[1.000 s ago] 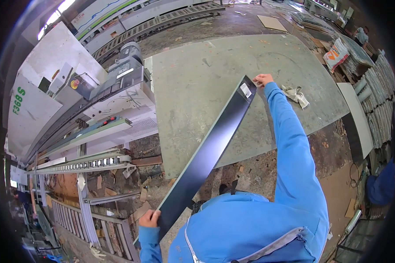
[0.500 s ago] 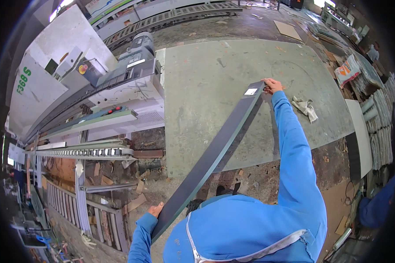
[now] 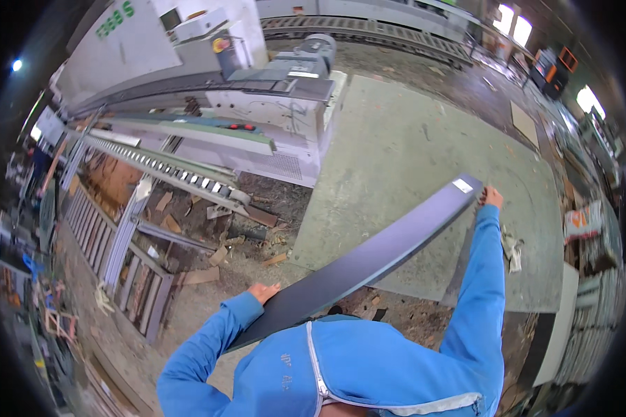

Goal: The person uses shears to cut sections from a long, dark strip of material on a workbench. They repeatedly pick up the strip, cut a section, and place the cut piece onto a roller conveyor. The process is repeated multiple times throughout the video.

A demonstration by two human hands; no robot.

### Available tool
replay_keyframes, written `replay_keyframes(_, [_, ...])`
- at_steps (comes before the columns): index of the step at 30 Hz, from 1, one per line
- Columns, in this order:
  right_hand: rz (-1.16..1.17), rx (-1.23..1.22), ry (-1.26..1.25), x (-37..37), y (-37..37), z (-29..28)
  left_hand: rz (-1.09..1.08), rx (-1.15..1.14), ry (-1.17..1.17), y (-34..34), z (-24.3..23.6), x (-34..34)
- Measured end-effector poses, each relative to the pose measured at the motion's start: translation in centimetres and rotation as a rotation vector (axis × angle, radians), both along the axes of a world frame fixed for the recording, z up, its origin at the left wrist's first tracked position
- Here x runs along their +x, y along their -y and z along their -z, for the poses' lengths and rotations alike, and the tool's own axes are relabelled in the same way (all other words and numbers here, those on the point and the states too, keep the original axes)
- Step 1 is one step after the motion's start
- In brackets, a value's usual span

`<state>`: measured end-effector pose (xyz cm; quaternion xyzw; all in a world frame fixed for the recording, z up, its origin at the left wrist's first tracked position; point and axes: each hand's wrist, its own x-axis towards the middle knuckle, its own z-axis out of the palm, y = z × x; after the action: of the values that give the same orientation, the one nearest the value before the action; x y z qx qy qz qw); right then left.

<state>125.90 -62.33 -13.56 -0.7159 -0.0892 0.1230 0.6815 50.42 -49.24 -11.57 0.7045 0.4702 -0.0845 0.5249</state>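
Observation:
A long, dark board [image 3: 358,256] with a small white label [image 3: 463,185] near its far end runs diagonally across in front of my body. My left hand [image 3: 263,293] grips it at the lower left, thumb along the top. My right hand [image 3: 490,197] holds the far right end, my arm stretched out. Beneath the board's right part is a large grey-green sheet [image 3: 396,153] on the floor, where a crumpled pale glove or cloth [image 3: 512,247] lies beside my right forearm.
A white machine [image 3: 118,42] with a motor [image 3: 309,55] and a rail [image 3: 160,167] stands at the upper left, a slatted metal frame [image 3: 153,309] below it. Wood offcuts litter the floor. Stacked sheets [image 3: 588,313] and a printed sack [image 3: 583,221] are at the right. A person [image 3: 38,160] is far left.
The view has turned, so the machine sits farther right and higher. The board has swung to a flatter diagonal, its far end lower and farther right, with both hands still on it.

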Motion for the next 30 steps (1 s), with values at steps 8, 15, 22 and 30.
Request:
replay_keyframes(8, [-0.272, -0.152, 0.238, -10.7, 3.8, -1.5, -0.287, 0.426, 0.177, 0.4, -3.0, 8.1])
replay_keyframes(15, [-0.445, 0.003, -0.026, -25.9, 7.3, -4.1, -0.080, 0.619, -0.005, -1.1, -5.3, 0.5])
replay_keyframes(22, [-0.400, -0.043, -0.159, -32.1, 8.8, -3.9, -0.087, -0.124, 0.133, 0.2, -1.0, -3.9])
replay_keyframes(30, [-0.835, -0.250, -0.333, -38.0, 7.1, -6.5, -0.253, 0.050, 0.288, 2.9, -0.2, 1.1])
